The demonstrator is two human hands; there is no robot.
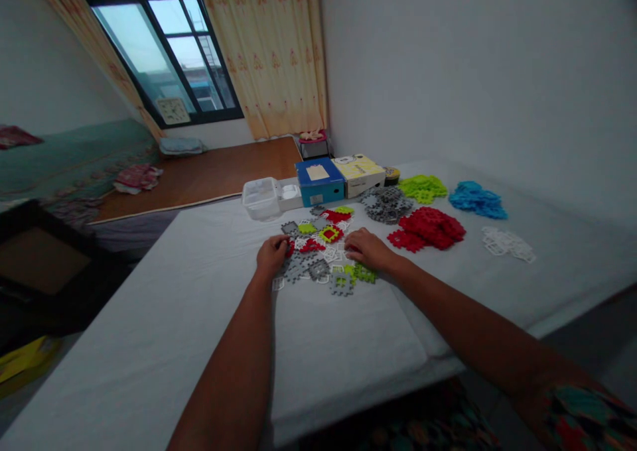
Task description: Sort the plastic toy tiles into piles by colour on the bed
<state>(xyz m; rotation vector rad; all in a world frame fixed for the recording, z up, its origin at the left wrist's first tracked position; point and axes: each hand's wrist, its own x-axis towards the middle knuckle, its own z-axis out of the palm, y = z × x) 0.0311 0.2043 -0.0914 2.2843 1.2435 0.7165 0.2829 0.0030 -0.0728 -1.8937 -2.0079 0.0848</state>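
Observation:
A mixed pile of flat plastic puzzle-like building pieces in grey, red, lime green and white lies on the white-covered table (348, 345). At its left edge, my left hand (270, 257) is closed in a pinch beside a red piece (289, 248); what sits between the fingertips is too small to make out. My right hand (367, 248) rests palm down at the pile's right edge, fingers apart and bent over white pieces (334, 253). Closest to me lie a grey square piece (342, 292) and a green piece (365, 274). A yellow-green frame with red inside (330, 233) lies between the hands.
Sorted heaps stand at the right: grey (387, 204), green (423, 188), red (428, 228), blue (478, 199) and white (507, 243). Behind the mixed pile are a clear plastic container (261, 199), a blue box (320, 181) and a yellow box (359, 172). A wall borders the right side.

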